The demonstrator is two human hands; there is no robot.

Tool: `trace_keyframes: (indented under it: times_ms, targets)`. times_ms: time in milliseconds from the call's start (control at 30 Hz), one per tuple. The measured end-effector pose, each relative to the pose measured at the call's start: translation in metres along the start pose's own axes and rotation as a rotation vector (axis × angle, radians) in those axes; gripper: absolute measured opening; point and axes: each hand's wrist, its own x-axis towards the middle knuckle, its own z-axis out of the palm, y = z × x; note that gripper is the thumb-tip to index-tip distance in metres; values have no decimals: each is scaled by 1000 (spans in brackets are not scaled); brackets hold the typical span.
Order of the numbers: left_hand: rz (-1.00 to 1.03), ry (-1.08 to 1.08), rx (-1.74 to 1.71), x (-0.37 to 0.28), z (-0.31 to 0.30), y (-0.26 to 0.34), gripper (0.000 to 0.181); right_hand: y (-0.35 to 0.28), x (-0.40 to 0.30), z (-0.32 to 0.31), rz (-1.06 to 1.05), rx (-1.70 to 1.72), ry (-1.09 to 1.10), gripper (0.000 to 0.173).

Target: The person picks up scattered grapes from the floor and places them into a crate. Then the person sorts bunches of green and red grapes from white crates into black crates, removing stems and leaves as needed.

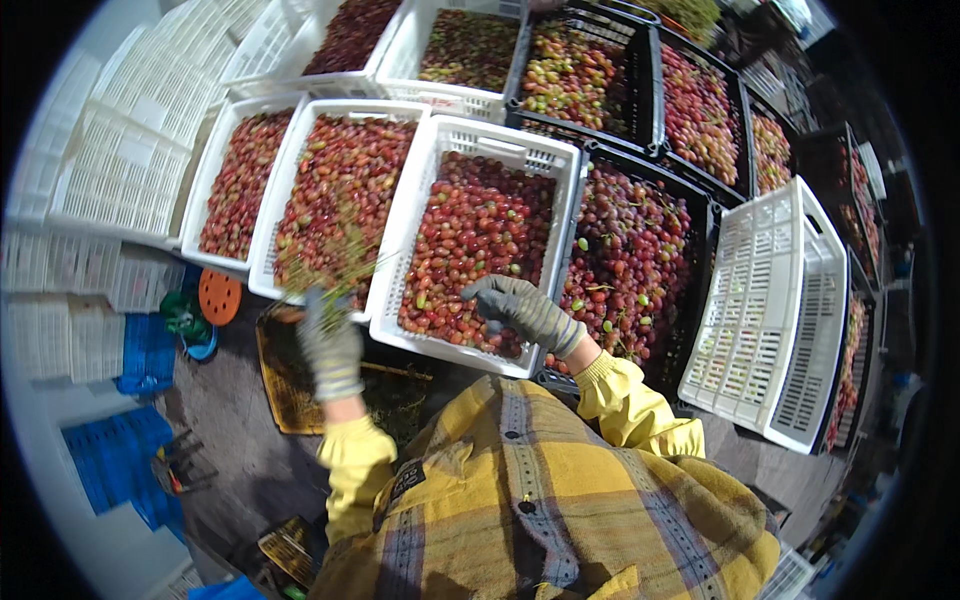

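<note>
My left hand (330, 352), in a grey striped work glove and blurred by motion, is shut on a bundle of thin green grape stems (337, 259). The stems spread over the near end of a white plastic crate of loose red grapes (341, 180). In a matching glove, my right hand (529, 311) hangs over the near right part of another white crate (454, 352), which holds loose red grapes (476, 225). Its fingers are bent and stand apart from the thumb, with nothing visible between them. To its right, a black crate contains red grapes (622, 255), some still on stems.
A white crate (750, 307) leans tilted at the right. More grape-filled crates (465, 49) stand behind. Below my left hand lies a yellow crate (277, 375) with stem scraps. Stacked white crates (127, 172), blue crates (116, 457) and an orange perforated disc (220, 296) are at the left.
</note>
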Motion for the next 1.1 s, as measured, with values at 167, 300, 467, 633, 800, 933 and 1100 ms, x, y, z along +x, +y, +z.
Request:
trace_keyframes:
  times_ms: [167, 300, 467, 633, 800, 933, 1100]
  targets:
    - [-614, 140, -114, -52, -84, -149, 53, 20, 4, -49, -380, -1015, 452, 30]
    - [-817, -69, -224, -77, -101, -248, 63, 7, -32, -153, -511, -654, 1077, 28]
    - [-1423, -189, -462, -94, -114, -378, 53, -20, -38, -297, -178, -1054, 1077, 43]
    - [-993, -50, -689, 0, -27, -259, 40, -82, -33, -272, 631, -1702, 916, 43]
    - [-365, -500, -336, 76, 1, -44, 35, -61, -44, -284, 565, -1536, 1186, 48]
    - [57, -688, -452, 89, 57, 80, 23, -49, -72, -308, 371, -1517, 1055, 48]
    - [354, -983, -617, 74, 136, 215, 23, -78, -71, -287, 420, -1367, 999, 57]
